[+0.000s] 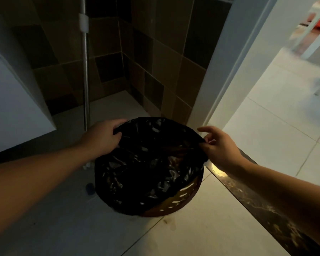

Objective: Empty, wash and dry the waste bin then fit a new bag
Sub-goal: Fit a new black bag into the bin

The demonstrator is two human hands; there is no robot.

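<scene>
Holding a black bag (148,163) by its rim over a brown perforated waste bin (175,202) at the lower centre of the frame, a person has the left hand (102,137) curled round the far-left edge of the plastic and the right hand (220,146) pinching the right edge between thumb and fingers, forefinger raised. Whether this is the old liner coming out or a fresh one going on cannot be told, though no water or cloth is in sight. Behind, a metal pole (85,71) runs up the dark tiled wall (155,52) at upper left, with a bright doorway (266,108) at right.
</scene>
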